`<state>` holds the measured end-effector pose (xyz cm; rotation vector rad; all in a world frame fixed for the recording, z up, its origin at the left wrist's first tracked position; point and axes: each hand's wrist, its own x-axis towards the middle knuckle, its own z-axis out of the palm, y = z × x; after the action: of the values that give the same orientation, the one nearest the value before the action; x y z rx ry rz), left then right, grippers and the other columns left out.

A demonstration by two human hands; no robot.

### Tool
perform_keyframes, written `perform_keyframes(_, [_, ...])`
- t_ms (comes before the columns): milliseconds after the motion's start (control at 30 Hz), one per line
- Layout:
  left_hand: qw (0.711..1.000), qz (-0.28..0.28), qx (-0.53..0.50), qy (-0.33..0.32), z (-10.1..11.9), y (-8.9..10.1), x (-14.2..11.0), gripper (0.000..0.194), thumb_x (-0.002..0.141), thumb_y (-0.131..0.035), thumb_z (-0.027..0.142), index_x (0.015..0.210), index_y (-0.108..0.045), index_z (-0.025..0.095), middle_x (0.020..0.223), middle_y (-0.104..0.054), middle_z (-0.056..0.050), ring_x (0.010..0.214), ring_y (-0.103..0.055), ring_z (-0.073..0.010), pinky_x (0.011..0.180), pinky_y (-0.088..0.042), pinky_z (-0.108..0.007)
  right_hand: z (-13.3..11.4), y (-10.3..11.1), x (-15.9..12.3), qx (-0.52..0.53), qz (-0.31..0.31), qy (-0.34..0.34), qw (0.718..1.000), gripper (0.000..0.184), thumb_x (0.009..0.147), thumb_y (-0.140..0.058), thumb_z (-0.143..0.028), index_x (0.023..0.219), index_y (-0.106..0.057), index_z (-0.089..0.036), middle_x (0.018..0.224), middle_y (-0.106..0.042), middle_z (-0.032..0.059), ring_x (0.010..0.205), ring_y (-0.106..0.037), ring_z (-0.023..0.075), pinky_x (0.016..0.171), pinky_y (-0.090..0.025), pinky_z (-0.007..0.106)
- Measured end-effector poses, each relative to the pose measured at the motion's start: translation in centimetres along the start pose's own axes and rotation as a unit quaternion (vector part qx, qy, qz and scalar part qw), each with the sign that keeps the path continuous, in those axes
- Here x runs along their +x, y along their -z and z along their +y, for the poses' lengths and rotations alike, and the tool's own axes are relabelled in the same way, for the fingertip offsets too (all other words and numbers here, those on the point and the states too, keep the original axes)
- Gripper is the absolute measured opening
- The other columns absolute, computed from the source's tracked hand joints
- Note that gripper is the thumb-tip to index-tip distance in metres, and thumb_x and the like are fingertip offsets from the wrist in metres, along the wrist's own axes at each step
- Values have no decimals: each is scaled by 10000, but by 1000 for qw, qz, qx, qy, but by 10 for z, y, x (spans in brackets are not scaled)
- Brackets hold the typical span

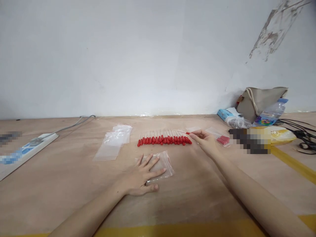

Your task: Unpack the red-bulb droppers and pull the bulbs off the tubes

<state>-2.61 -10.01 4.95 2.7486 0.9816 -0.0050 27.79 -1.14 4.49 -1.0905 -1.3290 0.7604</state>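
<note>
A white power strip (43, 141) lies at the desk's (74, 184) left edge; then two overlapping batches of clear bags (108, 144). Mid-desk, the left hand (140, 177), grip wide, covers part of one zip bag (168, 164). Toward the back edge: a row of red-tipped sticks (164, 140) — too crowded to count. The right hand's (205, 140) narrow grip holds one red-ended stick (188, 133). Near the right back corner — one grey pouch (266, 102), one bottle (274, 110).
</note>
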Motion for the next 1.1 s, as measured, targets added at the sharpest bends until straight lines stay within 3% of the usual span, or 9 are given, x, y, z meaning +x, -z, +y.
perform_keyframes(233, [999,-16,-10,30,4,-1,-1,559,827,-315,593,1338,-173,416,1462,35,-19,1306,71,-366,968,-13,-653,10,-50,8,-261,18,100,960,208,700,-583,-378,774,-662,-200,793,-673,38,767,-583,190,742,-419,349])
perform_keyframes(400, [1000,-6,-8,27,3,-4,-2,571,819,-331,598,1338,-183,410,1463,16,-24,1308,48,-369,969,-17,-652,3,-62,3,-391,4,100,915,209,710,-584,-414,752,-663,-226,780,-663,35,852,-548,236,806,-344,422])
perform_keyframes(500, [1000,2,-6,25,2,-5,-2,575,816,-345,596,1337,-199,403,1463,9,-27,1311,34,-365,974,-20,-647,-8,-64,-17,-398,12,164,902,249,766,-532,-423,801,-661,-213,841,-646,62,877,-535,230,824,-336,413])
perform_keyframes(567, [1000,5,-5,24,2,-5,-2,584,813,-353,596,1339,-199,395,1462,14,-30,1312,32,-363,975,-21,-644,-15,-65,-37,-371,-88,249,890,262,814,-482,-395,903,-657,-220,935,-638,73,905,-534,206,854,-338,385])
perform_keyframes(633, [1000,3,-7,22,2,-5,-1,597,811,-353,599,1344,-186,388,1461,27,-36,1312,36,-361,976,-22,-642,-21,-63,-57,-351,-263,335,834,324,820,-476,-418,1092,-586,-280,1128,-586,48,1057,-482,212,934,-292,398])
perform_keyframes(733, [1000,-4,-13,23,3,-4,-1,606,812,-343,602,1349,-165,386,1460,28,-46,1313,43,-358,975,-13,-642,-20,-53,-74,-360,-374,333,787,426,856,-401,-442,1250,-445,-286,1260,-502,38,1208,-375,221,1034,-134,482])
perform_keyframes(900, [997,23,-51,43,6,-3,-1,508,850,-323,545,1329,-258,387,1462,-110,-25,1327,-38,-325,997,-25,-617,-12,-37,-71,-378,-388,240,805,432,889,-325,-421,1298,-369,-289,1329,-417,53,1241,-352,218,1015,-165,536])
perform_keyframes(1000, [978,138,-112,107,1,-7,2,423,895,-290,445,1286,-386,314,1368,-367,-39,1267,-298,-233,1043,-191,-480,-11,-38,-71,-364,-378,234,818,437,860,-388,-442,1269,-416,-291,1299,-455,63,1226,-375,219,1006,-215,512])
perform_keyframes(1100, [933,252,-163,197,-13,-12,7,375,838,-428,429,1136,-525,223,1138,-557,-66,1026,-520,-201,891,-405,-356,-11,-42,-73,-346,-356,253,830,414,828,-456,-434,1212,-488,-284,1228,-528,68,1166,-444,219,994,-247,490])
